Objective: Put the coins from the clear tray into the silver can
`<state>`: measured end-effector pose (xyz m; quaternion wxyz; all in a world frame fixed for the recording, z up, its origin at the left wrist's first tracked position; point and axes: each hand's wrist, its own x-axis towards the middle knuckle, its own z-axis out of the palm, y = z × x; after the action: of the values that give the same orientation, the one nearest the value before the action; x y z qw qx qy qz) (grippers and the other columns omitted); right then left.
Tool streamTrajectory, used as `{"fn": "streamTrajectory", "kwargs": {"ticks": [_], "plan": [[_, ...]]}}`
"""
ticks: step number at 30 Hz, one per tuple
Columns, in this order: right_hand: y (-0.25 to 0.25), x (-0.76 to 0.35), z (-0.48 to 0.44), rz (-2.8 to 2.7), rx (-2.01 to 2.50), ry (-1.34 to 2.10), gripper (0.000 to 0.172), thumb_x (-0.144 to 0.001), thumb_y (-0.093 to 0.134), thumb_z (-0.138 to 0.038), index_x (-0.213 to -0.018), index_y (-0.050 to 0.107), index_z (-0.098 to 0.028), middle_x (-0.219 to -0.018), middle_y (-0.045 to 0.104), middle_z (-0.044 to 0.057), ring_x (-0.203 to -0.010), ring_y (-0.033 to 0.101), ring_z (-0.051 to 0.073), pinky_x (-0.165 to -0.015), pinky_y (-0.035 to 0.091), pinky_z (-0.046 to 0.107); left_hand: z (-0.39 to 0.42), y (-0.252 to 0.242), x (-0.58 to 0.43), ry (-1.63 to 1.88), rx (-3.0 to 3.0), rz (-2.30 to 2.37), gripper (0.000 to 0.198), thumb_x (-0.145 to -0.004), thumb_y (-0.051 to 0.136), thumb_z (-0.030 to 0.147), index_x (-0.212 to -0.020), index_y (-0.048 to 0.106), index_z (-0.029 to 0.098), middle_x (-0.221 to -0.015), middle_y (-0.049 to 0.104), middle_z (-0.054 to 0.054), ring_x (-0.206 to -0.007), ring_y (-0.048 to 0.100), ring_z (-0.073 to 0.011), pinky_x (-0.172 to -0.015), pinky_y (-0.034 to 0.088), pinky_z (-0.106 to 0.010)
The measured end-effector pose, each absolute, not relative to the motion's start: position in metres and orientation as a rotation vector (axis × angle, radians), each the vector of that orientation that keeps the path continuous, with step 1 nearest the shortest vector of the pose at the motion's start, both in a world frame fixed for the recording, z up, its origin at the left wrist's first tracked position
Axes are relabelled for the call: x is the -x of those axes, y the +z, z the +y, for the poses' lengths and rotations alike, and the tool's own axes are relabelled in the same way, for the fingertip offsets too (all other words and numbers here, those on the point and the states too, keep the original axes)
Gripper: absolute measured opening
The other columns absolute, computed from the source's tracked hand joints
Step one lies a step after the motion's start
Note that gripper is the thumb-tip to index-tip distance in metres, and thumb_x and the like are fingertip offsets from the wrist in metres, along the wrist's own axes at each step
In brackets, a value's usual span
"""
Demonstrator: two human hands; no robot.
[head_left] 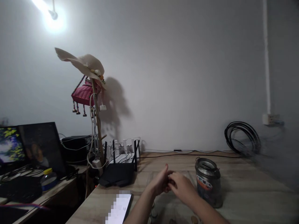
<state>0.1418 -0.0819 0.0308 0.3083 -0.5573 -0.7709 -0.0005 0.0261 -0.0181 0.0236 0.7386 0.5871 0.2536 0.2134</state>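
Above the wooden table, my left hand (160, 183) and my right hand (181, 185) meet in front of me. The left thumb points up while the other left fingers curl inward. My right fingers are bent and pinched together against the left ones. Whatever lies between the fingers, if anything, is hidden. Right of my right hand stands a jar (209, 186) with a metal lid and an orange and white label. Below my forearms, a small round brownish piece (194, 219) and other small items are partly covered by my arms.
A phone (120, 210) with a lit screen lies left of my left forearm. Behind it is a black router (118, 174) with upright antennas. Coiled black cable (241, 137) rests against the wall. Monitors (42, 149) and a yellow-capped container (48, 179) stand on the left desk.
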Motion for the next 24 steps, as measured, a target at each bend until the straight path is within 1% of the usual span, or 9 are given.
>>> {"fn": "streamTrajectory", "kwargs": {"ticks": [3,6,7,9,12,15,17,20,24], "plan": [[0.024,-0.146,-0.077,-1.991,1.545,0.09,0.012,-0.063,0.049,-0.018,-0.073,0.056,-0.019,-0.073,0.059,0.0,-0.067,0.051,0.012,-0.058,0.031,0.021,-0.02,0.022,-0.028,0.414,-1.319,0.504,0.063,-0.067,0.017,0.071,-0.086,0.046,0.019,-0.059,0.04,0.004,-0.037,0.031,-0.0033,-0.037,0.012,-0.015],[0.025,-0.148,-0.076,-1.998,1.581,0.152,0.011,-0.06,0.05,-0.015,-0.07,0.054,-0.018,-0.069,0.059,-0.001,-0.063,0.05,0.011,-0.055,0.029,0.02,-0.023,0.021,-0.028,0.342,-1.343,0.51,0.063,-0.066,0.015,0.073,-0.075,0.045,0.017,-0.054,0.036,0.004,-0.035,0.031,-0.004,-0.036,0.011,-0.016],[0.027,-0.148,-0.077,-2.001,1.583,0.137,0.01,-0.06,0.05,-0.014,-0.069,0.054,-0.018,-0.069,0.059,-0.001,-0.064,0.05,0.011,-0.055,0.029,0.02,-0.023,0.021,-0.028,0.336,-1.348,0.533,0.064,-0.066,0.014,0.072,-0.075,0.045,0.017,-0.053,0.036,0.004,-0.036,0.031,-0.0041,-0.037,0.011,-0.016],[0.035,-0.148,-0.082,-1.967,1.597,0.01,0.009,-0.064,0.048,-0.016,-0.068,0.054,-0.02,-0.07,0.059,-0.001,-0.066,0.05,0.011,-0.057,0.03,0.021,-0.022,0.02,-0.027,0.381,-1.347,0.571,0.063,-0.067,0.017,0.071,-0.082,0.047,0.018,-0.056,0.04,0.003,-0.037,0.032,-0.0036,-0.038,0.011,-0.016],[0.055,-0.166,-0.091,-1.781,1.608,-0.354,0.015,-0.072,0.042,-0.021,-0.07,0.057,-0.022,-0.073,0.059,0.001,-0.071,0.05,0.013,-0.061,0.031,0.023,-0.018,0.02,-0.024,0.467,-1.324,0.584,0.06,-0.07,0.024,0.066,-0.097,0.048,0.018,-0.065,0.05,0.0,-0.038,0.031,-0.0027,-0.039,0.011,-0.017],[0.072,-0.205,-0.094,-1.534,1.667,-0.574,0.021,-0.074,0.04,-0.027,-0.074,0.061,-0.024,-0.078,0.061,0.002,-0.075,0.051,0.015,-0.062,0.032,0.024,-0.014,0.021,-0.023,0.502,-1.257,0.604,0.055,-0.073,0.028,0.06,-0.098,0.05,0.016,-0.066,0.052,-0.001,-0.038,0.029,-0.0022,-0.039,0.009,-0.018],[0.077,-0.231,-0.092,-1.416,1.787,-0.57,0.022,-0.072,0.042,-0.031,-0.074,0.063,-0.025,-0.076,0.061,0.003,-0.074,0.051,0.016,-0.058,0.032,0.025,-0.013,0.021,-0.023,0.525,-1.205,0.616,0.051,-0.074,0.03,0.056,-0.096,0.051,0.015,-0.064,0.052,-0.001,-0.037,0.028,-0.0021,-0.039,0.008,-0.018],[0.076,-0.253,-0.088,-1.379,1.914,-0.456,0.022,-0.068,0.044,-0.035,-0.07,0.064,-0.025,-0.071,0.062,0.002,-0.068,0.053,0.017,-0.055,0.031,0.026,-0.013,0.022,-0.024,0.561,-1.149,0.631,0.048,-0.075,0.03,0.053,-0.094,0.052,0.014,-0.063,0.052,-0.001,-0.037,0.03,-0.0024,-0.039,0.007,-0.017],[0.074,-0.255,-0.088,-1.382,1.947,-0.508,0.022,-0.067,0.044,-0.036,-0.069,0.064,-0.027,-0.071,0.064,0.002,-0.071,0.053,0.019,-0.057,0.029,0.028,-0.012,0.024,-0.021,0.57,-0.986,0.551,0.043,-0.075,0.036,0.048,-0.092,0.054,0.013,-0.062,0.052,-0.002,-0.038,0.032,-0.0022,-0.038,0.006,-0.016]]}}
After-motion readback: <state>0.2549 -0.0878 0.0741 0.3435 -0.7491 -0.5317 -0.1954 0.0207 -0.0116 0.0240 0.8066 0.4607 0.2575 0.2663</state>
